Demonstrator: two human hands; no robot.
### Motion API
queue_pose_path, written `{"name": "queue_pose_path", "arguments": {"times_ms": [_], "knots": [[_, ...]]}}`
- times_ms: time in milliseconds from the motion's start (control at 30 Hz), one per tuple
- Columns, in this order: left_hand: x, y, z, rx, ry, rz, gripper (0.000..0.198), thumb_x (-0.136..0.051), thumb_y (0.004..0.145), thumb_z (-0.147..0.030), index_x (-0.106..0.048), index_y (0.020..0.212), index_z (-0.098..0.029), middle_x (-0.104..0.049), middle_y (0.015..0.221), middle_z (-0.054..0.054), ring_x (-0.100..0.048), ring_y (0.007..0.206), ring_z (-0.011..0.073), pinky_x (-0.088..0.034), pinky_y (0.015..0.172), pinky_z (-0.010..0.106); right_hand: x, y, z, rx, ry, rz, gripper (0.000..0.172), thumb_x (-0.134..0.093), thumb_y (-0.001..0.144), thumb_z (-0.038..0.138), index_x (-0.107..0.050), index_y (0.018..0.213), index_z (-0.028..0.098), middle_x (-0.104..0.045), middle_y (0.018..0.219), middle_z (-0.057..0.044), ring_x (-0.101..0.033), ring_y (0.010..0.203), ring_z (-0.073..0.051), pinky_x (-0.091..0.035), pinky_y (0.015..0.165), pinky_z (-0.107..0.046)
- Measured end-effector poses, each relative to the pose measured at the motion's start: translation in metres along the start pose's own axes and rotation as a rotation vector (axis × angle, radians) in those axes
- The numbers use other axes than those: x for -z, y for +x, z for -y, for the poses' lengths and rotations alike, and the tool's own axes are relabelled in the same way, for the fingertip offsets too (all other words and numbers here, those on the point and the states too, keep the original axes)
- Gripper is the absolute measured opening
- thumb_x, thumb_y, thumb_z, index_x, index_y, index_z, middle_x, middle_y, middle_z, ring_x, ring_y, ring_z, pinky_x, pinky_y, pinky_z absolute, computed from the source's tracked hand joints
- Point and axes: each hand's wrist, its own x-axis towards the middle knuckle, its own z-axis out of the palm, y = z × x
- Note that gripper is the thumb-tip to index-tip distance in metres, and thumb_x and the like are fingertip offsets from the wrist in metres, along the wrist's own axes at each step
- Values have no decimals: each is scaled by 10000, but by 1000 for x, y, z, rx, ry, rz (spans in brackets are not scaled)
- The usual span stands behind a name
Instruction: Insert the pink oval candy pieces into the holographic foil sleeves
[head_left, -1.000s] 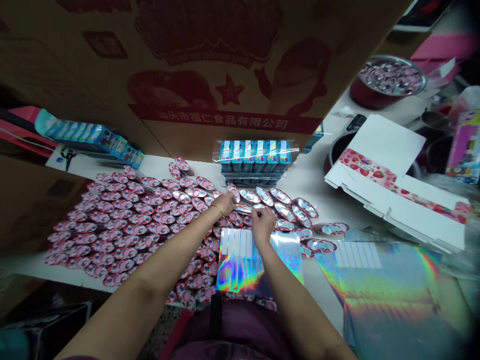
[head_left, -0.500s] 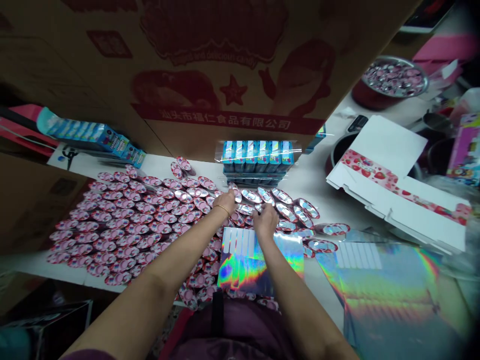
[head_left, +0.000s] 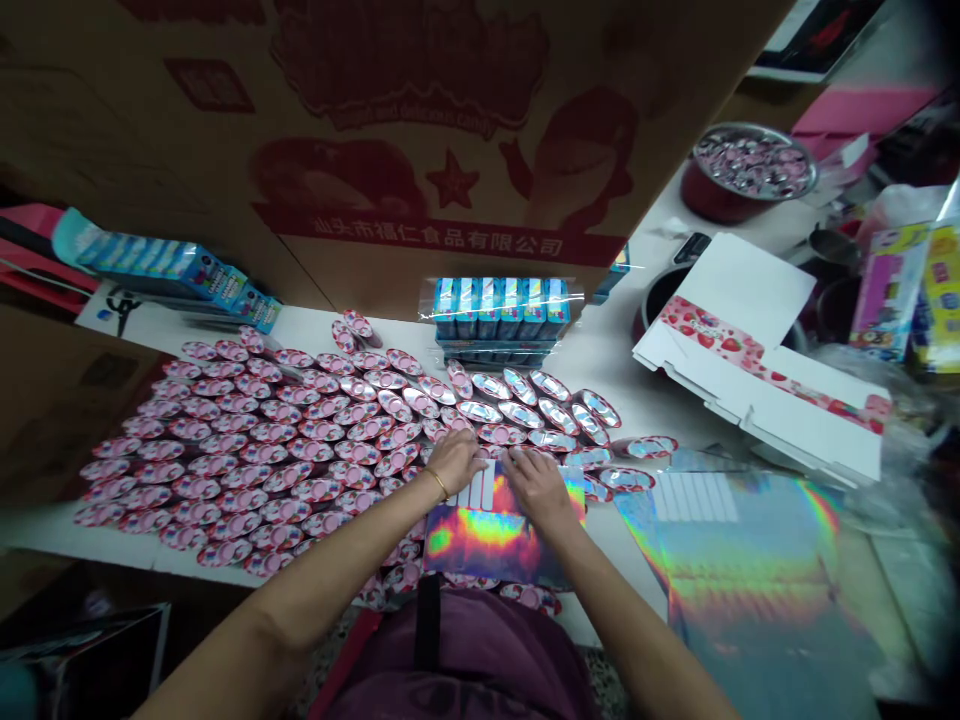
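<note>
A small stack of holographic sheets (head_left: 487,535) with white strips along its top lies at the near table edge, on top of some pink candy packs. My left hand (head_left: 452,463), a thin bracelet on its wrist, has its fingers curled onto the stack's top left edge. My right hand (head_left: 541,487) lies on the top right part of the stack, fingertips pinched at the same edge. Both hands nearly touch. Rows of oval pink and silver candy packs (head_left: 270,450) cover the table to the left and just beyond my hands.
A big printed cardboard box (head_left: 420,130) stands behind. Wrapped blue boxes (head_left: 501,310) sit at its foot, more blue packs (head_left: 161,265) at left. A flat strawberry-print carton (head_left: 757,360), a larger holographic stack (head_left: 742,570) and a bowl of candies (head_left: 754,165) are at right.
Both hands drew back from the silver candy packs toward me and now sit on the top edge of the holographic stack. The view shifted slightly.
</note>
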Motion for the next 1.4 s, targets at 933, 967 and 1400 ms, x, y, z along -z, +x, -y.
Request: {"name": "queue_pose_path", "arguments": {"times_ms": [933,967,1400], "knots": [[-17,18,1,332,-972,-77,238,-557,657,-355,-572,599,-124,-562,532,-18,-485,509,91,-361,519,205,6,41,18,-1178,1157,-591,265,-644,624,394,-638,730,151,-595,678,-7,-513,644,-133,-398,637,-265],[-17,21,2,352,-909,-87,241,-539,671,-352,-572,595,-126,-563,528,-16,-485,506,94,-355,509,204,2,42,17,-1144,1033,-603,257,-625,643,398,-642,717,152,-597,693,-15,-516,676,-144,-395,669,-275],[-17,30,-10,416,-182,-289,231,-492,755,-351,-654,725,-190,-653,806,45,-580,796,153,-392,710,235,-19,47,17,-1016,231,-321,198,-478,778,315,-629,744,191,-595,826,-55,-438,857,-224,-243,722,-324]]}}
